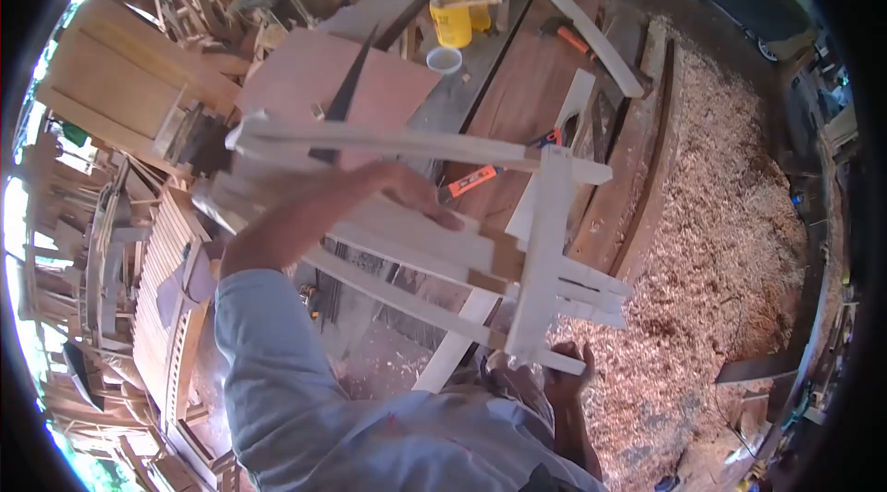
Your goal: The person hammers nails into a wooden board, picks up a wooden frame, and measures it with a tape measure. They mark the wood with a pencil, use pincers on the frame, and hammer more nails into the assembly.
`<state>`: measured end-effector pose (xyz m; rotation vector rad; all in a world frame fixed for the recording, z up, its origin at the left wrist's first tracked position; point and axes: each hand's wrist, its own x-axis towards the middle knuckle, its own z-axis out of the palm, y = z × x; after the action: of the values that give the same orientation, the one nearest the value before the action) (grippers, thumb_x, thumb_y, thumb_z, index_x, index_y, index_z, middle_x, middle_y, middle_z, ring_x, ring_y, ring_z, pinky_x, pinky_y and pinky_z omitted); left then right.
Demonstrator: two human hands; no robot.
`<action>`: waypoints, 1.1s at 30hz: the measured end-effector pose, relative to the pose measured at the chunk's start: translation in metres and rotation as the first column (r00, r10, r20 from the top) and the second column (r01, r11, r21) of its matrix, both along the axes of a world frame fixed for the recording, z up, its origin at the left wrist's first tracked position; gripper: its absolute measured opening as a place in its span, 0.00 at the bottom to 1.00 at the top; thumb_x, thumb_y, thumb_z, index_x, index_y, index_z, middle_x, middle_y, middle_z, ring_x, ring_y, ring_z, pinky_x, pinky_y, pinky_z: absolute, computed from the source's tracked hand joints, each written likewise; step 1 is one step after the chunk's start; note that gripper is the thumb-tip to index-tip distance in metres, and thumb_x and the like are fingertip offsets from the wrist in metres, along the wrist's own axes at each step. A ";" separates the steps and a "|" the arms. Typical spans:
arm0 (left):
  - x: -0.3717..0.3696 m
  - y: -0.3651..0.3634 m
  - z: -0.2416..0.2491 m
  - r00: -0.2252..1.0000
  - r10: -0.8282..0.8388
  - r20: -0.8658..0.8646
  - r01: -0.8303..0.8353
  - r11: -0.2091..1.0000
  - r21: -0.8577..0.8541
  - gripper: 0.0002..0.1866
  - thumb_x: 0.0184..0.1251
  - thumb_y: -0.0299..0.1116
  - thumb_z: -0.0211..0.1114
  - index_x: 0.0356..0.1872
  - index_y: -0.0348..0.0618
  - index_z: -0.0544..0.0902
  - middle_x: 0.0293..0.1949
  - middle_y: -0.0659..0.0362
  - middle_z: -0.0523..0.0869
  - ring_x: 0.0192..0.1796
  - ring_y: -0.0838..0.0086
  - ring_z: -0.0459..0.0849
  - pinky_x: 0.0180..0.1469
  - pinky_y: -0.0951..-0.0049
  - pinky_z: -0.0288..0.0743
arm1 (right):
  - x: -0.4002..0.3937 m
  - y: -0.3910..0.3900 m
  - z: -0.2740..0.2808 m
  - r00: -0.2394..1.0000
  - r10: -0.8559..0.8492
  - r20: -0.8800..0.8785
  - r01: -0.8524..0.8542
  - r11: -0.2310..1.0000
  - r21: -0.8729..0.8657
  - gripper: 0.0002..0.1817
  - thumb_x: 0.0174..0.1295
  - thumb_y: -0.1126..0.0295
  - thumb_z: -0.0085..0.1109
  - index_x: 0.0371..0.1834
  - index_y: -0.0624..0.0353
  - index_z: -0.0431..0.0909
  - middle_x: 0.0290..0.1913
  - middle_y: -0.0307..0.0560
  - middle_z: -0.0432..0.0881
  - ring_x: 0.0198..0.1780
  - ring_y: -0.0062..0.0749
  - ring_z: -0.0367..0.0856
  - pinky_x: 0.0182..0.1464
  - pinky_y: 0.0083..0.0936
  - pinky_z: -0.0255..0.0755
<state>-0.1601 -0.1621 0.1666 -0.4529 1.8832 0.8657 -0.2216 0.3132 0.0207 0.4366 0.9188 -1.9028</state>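
A pale wooden chair-back frame [545, 252] with long curved slats and a crosspiece at its right end is held above the workbench. My left hand [420, 196] reaches across from the left, its fingers closed over the middle slats. At the frame's near right corner, my right hand [568, 372] grips the protruding end of the lower post. Tenon ends stick out past the crosspiece. Beneath the frame, a handsaw [473, 180] with an orange and black handle lies on the bench. The frame's left end is slightly blurred.
Several items sit at the back of the bench: a yellow container [451, 23], a white bowl [444, 60] and an orange-handled hammer [571, 39]. A reddish board [388, 76] lies at the left. Wood shavings [711, 206] cover the floor on the right; timber pieces crowd the left side.
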 end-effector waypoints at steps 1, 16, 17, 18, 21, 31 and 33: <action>-0.004 -0.005 0.007 0.998 -0.032 0.062 0.036 0.997 -0.067 0.44 0.54 0.77 0.63 0.52 0.43 0.88 0.50 0.57 0.88 0.52 0.68 0.84 0.57 0.65 0.74 | 0.007 -0.014 0.006 0.999 0.021 0.035 -0.023 0.998 0.064 0.28 0.70 0.40 0.41 0.29 0.54 0.75 0.27 0.43 0.78 0.15 0.25 0.65 0.14 0.20 0.55; 0.008 -0.099 -0.062 0.978 -0.207 -0.023 0.198 0.960 -0.197 0.41 0.49 0.73 0.69 0.55 0.49 0.87 0.47 0.59 0.90 0.53 0.67 0.84 0.57 0.66 0.74 | 0.081 -0.073 0.009 0.963 0.244 -0.115 -0.192 0.920 0.342 0.16 0.75 0.56 0.41 0.42 0.56 0.73 0.32 0.42 0.75 0.25 0.24 0.72 0.22 0.20 0.59; 0.010 -0.098 -0.062 0.982 -0.186 -0.020 0.179 0.965 -0.192 0.40 0.48 0.71 0.71 0.54 0.50 0.87 0.45 0.59 0.90 0.52 0.67 0.84 0.57 0.67 0.73 | 0.077 -0.072 0.010 0.973 0.224 -0.049 -0.204 0.942 0.265 0.15 0.75 0.57 0.41 0.42 0.56 0.73 0.33 0.41 0.75 0.27 0.24 0.73 0.22 0.20 0.59; 0.011 -0.098 -0.064 0.987 -0.159 -0.018 0.155 0.979 -0.135 0.39 0.49 0.69 0.72 0.54 0.49 0.87 0.44 0.59 0.90 0.51 0.68 0.84 0.56 0.67 0.73 | 0.078 -0.072 0.012 0.983 0.181 -0.037 -0.163 0.944 0.288 0.15 0.75 0.57 0.41 0.42 0.56 0.73 0.33 0.41 0.75 0.27 0.24 0.73 0.22 0.20 0.59; 0.014 -0.103 -0.068 0.992 -0.120 -0.045 0.116 0.989 -0.092 0.37 0.49 0.67 0.73 0.51 0.47 0.88 0.44 0.58 0.90 0.50 0.67 0.84 0.55 0.67 0.73 | 0.084 -0.077 0.017 0.989 0.144 0.017 -0.141 0.936 0.323 0.16 0.76 0.57 0.41 0.41 0.55 0.74 0.35 0.39 0.75 0.31 0.22 0.73 0.24 0.19 0.60; 0.024 -0.132 0.010 0.701 0.093 -0.707 -0.328 0.922 -0.204 0.17 0.59 0.40 0.70 0.42 0.38 0.89 0.39 0.58 0.89 0.40 0.71 0.85 0.48 0.73 0.77 | 0.081 -0.081 0.039 0.954 0.296 -0.055 -0.245 0.870 0.428 0.18 0.76 0.52 0.40 0.40 0.51 0.75 0.28 0.33 0.73 0.22 0.15 0.66 0.21 0.17 0.55; 0.014 -0.113 0.096 0.646 0.261 -0.718 -0.365 0.931 0.010 0.15 0.60 0.39 0.69 0.39 0.35 0.89 0.36 0.58 0.88 0.38 0.74 0.85 0.44 0.74 0.78 | 0.078 -0.080 0.013 0.950 0.299 -0.091 -0.256 0.912 0.322 0.18 0.76 0.51 0.39 0.39 0.49 0.74 0.25 0.31 0.72 0.19 0.15 0.63 0.19 0.17 0.53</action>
<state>-0.1462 -0.2750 0.2622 -0.5988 2.6477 1.2797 -0.1436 0.2336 0.0335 0.3360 1.3065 -1.5480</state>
